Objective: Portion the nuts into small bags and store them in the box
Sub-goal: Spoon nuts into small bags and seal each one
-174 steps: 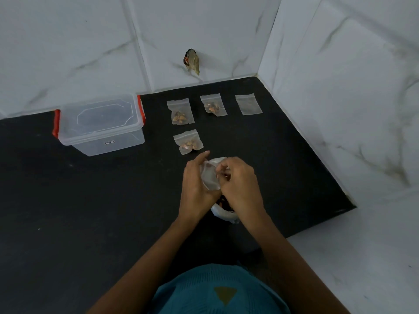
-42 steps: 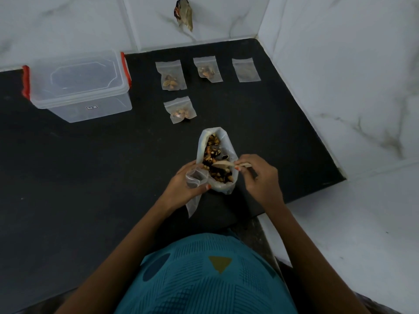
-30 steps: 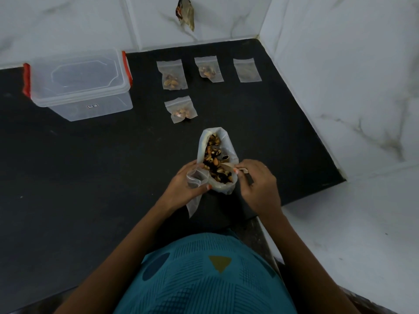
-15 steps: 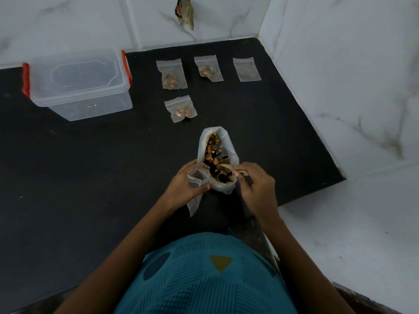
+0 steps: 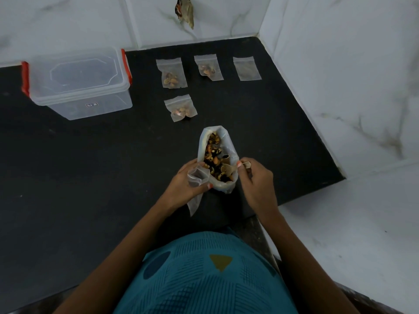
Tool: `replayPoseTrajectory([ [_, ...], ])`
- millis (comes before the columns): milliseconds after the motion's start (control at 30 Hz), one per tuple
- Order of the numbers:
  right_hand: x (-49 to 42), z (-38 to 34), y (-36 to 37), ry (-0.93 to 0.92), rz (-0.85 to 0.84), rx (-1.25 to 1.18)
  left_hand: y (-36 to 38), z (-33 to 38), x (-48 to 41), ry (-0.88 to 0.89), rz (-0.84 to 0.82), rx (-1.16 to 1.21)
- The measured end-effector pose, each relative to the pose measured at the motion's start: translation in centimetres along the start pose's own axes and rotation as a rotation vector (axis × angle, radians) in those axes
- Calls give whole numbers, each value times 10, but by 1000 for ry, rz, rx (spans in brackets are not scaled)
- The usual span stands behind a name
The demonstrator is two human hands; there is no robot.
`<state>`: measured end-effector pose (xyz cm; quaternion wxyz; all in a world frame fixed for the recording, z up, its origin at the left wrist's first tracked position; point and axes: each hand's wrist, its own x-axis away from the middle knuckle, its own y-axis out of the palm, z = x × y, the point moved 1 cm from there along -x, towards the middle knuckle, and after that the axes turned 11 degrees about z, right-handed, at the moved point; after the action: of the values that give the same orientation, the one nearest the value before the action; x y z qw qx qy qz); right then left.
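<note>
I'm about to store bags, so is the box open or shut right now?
Shut. The clear lid sits flat on the box, red clips at both ends; whether they are latched, I cannot tell.

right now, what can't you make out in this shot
Head view, the only one:
The label on the box is too small to read.
The spoon handle is mostly hidden inside the right hand.
The small bag in the left hand is dark inside, so any nuts are unclear.
The thing on the wall is blurred and cut off by the top edge.
</note>
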<state>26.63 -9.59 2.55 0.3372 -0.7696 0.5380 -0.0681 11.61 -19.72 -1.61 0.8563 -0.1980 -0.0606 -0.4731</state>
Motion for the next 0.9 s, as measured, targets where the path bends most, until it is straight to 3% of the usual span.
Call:
replayPoseTrajectory([
  [267, 6, 3, 0, 148, 85, -88, 1, -1, -1, -2, -9, -13],
  [467, 8, 12, -4, 364, 135, -220, 3, -1, 0, 2, -5, 9],
  [900, 17, 16, 1, 465, 162, -389, 4, -2, -1, 13, -21, -51],
])
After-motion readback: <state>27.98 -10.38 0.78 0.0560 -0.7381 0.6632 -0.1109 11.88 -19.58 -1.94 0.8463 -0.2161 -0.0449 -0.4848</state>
